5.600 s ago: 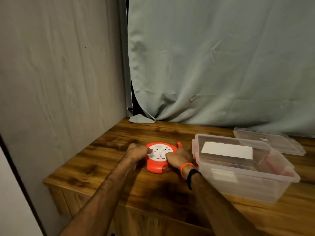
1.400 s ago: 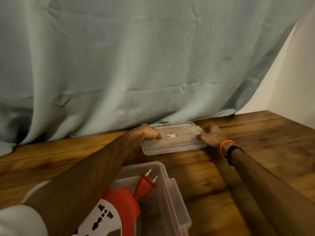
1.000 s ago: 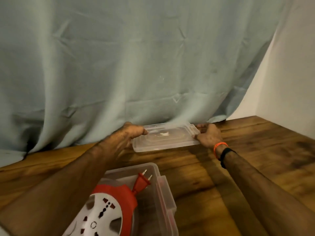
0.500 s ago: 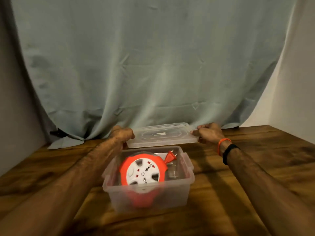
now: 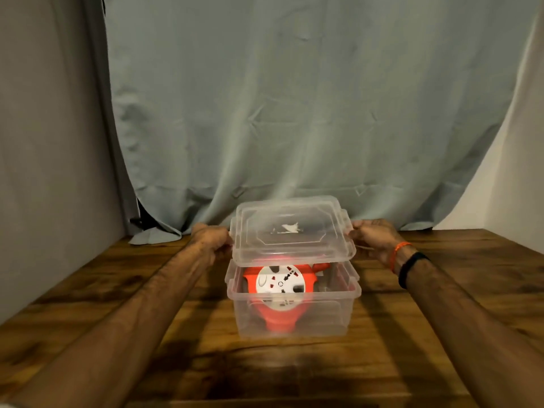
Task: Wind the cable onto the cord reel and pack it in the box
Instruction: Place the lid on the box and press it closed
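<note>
Single head-worn view, looking forward and slightly down along both forearms. The box [image 5: 294, 307] sits near centre; a curtain [image 5: 294, 98] fills the background

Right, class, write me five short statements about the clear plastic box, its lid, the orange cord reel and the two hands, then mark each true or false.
1. The orange and white cord reel sits inside the clear plastic box. True.
2. The clear plastic lid is snapped shut on the box. False: it is held above the box, its near edge raised.
3. The left hand and right hand each grip one end of the lid. True.
4. The box stands on a metal shelf. False: it stands on a wooden table.
5. The left wrist wears two bands. False: the right wrist does.
</note>
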